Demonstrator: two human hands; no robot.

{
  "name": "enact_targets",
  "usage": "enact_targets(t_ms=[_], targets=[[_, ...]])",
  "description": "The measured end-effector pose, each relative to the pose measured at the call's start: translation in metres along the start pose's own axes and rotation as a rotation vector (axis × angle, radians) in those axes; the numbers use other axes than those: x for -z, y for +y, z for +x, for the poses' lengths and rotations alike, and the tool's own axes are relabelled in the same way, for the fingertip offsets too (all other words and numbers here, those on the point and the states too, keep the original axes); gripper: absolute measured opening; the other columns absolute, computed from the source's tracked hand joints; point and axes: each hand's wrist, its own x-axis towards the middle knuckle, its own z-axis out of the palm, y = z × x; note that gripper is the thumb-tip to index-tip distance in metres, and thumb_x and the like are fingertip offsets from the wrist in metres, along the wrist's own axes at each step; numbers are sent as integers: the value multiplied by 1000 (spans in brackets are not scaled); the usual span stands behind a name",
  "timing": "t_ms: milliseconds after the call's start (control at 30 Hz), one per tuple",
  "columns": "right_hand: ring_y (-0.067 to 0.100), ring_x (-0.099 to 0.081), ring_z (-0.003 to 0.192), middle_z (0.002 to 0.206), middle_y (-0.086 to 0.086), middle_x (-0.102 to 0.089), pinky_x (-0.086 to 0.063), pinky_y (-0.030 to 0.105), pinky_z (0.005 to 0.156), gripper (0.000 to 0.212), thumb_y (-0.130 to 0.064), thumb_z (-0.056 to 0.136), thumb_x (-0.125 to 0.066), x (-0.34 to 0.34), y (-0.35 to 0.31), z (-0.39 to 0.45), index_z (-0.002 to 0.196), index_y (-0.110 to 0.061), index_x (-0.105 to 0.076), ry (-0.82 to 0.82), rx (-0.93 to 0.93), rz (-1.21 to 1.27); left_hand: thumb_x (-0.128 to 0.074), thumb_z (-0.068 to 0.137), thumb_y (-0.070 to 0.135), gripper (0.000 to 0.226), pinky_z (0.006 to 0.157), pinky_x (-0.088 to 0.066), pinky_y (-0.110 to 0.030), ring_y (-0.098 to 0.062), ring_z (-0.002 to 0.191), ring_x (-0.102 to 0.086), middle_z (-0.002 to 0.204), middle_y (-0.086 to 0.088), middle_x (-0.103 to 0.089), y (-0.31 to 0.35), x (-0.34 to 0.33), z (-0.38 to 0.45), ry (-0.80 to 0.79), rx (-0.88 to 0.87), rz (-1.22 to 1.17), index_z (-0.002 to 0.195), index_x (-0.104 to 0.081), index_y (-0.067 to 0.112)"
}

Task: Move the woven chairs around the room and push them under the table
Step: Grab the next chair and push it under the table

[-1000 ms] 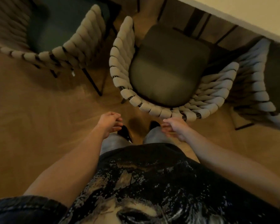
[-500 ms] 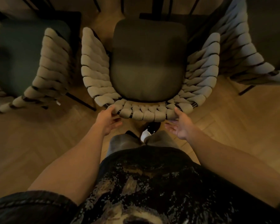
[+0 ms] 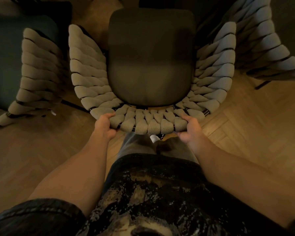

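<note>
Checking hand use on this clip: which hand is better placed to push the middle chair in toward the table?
Neither clearly: the left hand and right hand each grip the woven back rim of the middle chair, about evenly either side of its centre. A two-handed push probably keeps it straight between the left chair and right chair.

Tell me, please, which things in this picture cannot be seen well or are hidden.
- Head view: fingertips of the left hand and right hand, curled behind the middle chair backrest.
- Middle chair's legs: hidden under its seat cushion.
- Left chair and right chair: cut off by the frame edges.
- Table: not clear in the dark top edge.
- Shoes: covered by backrest and trousers.
</note>
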Motion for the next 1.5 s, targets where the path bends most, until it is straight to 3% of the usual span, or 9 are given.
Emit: enact_targets(t_ms=[133, 233, 433, 567, 767, 900, 1000, 1333, 1500], targets=[[44, -61, 117, 131, 24, -61, -49, 62, 101, 38, 2, 90, -62, -4, 4, 1, 127, -4, -58, 3, 8, 67, -60, 88, -8, 45, 91, -56, -57, -41, 106, -65, 120, -22, -62, -3, -3, -1, 20, -53, -128, 128, -48, 9], [42, -63, 111, 126, 24, -63, -56, 55, 87, 30, 5, 88, -61, -8, -2, -6, 117, -2, -63, 21, 28, 68, -60, 85, -11, 54, 85, -59, -55, -42, 106, -66, 125, -22, -62, 0, -4, -2, 14, -57, -189, 134, -50, 9], [43, -63, 114, 130, 24, -61, -60, 51, 73, 53, 7, 83, -62, -13, -30, -26, 135, -2, -54, -4, 104, 109, -59, 80, -12, 61, 64, -61, -51, -43, 105, -67, 125, -23, -64, 12, -26, -22, -20, -89, -219, 137, -51, 9], [44, -63, 114, 130, 25, -60, -61, 50, 72, 53, 7, 85, -61, -20, -37, -32, 136, -2, -53, -58, 118, 141, -58, 80, -12, 61, 71, -61, -55, -43, 105, -68, 125, -23, -64, 27, -37, -25, -42, -119, -245, 137, -52, 9], [41, -64, 114, 132, 23, -60, -63, 50, 74, 53, 5, 86, -63, -54, -61, -19, 137, -3, -54, -69, 161, 128, -56, 83, -12, 52, 63, -61, -48, -41, 102, -68, 120, -20, -65, 54, -67, -19, -72, -158, -238, 131, -56, 9], [43, -62, 116, 133, 23, -57, -57, 56, 89, 52, 7, 88, -62, -80, -84, -1, 138, -3, -51, -60, 177, 132, -55, 87, -13, 23, 86, -58, -55, -41, 107, -65, 109, -20, -63, 69, -93, -9, -69, -136, -230, 99, -57, 6], [44, -61, 116, 134, 23, -55, -56, 59, 92, 55, 7, 88, -62, -100, -96, 11, 140, -5, -50, -63, 177, 124, -56, 87, -13, 22, 96, -53, -58, -42, 111, -63, 105, -18, -60, 82, -108, 2, -41, -121, -238, 90, -53, 9], [41, -62, 112, 123, 22, -58, -54, 58, 97, 45, 7, 90, -59, -142, -138, 27, 133, -6, -52, -70, 175, 87, -56, 87, -12, 36, 86, -58, -51, -39, 104, -62, 107, -17, -55, 122, -153, 15, -24, -101, -199, 114, -48, 11], [40, -65, 108, 130, 23, -58, -63, 49, 72, 51, 4, 90, -62, -139, -143, 25, 139, -3, -50, -14, 159, 27, -55, 89, -10, 35, 84, -57, -51, -39, 100, -63, 106, -19, -56, 120, -156, 9, -21, -64, -141, 117, -47, 9]])
